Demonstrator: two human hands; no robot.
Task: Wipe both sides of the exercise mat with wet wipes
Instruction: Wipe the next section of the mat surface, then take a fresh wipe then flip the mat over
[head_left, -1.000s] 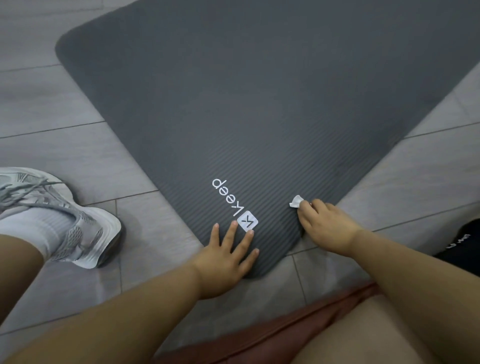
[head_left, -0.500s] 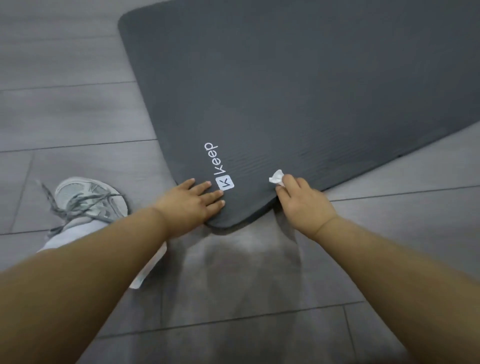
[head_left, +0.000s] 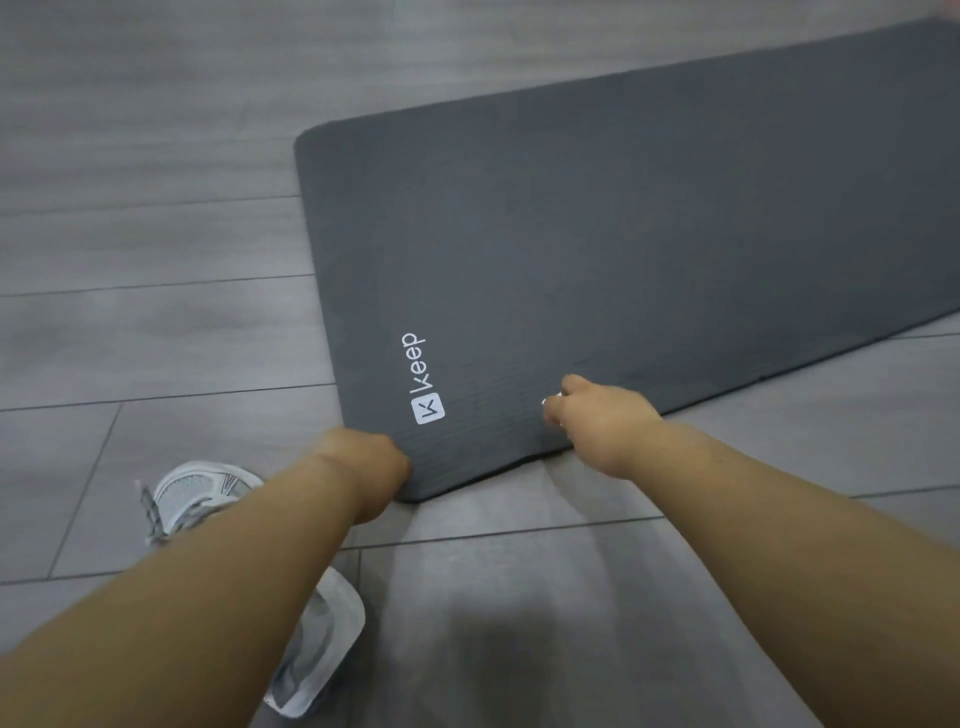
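Note:
A dark grey exercise mat (head_left: 623, 234) with a white "Keep" logo (head_left: 423, 382) lies flat on the floor, its near corner toward me. My left hand (head_left: 363, 467) curls around the mat's near-left edge by the corner, fingers tucked under it. My right hand (head_left: 602, 421) sits on the near edge to the right of the logo, closed on a small white wet wipe (head_left: 550, 402), of which only a sliver shows.
Grey wood-look floor tiles (head_left: 156, 312) surround the mat. My foot in a grey-white sneaker (head_left: 208, 499) stands on the floor left of the corner, partly behind my left forearm.
My left hand went from lying flat beside the logo to gripping the mat's edge. My right hand has closed over the wipe. The view has swung, putting the mat further right.

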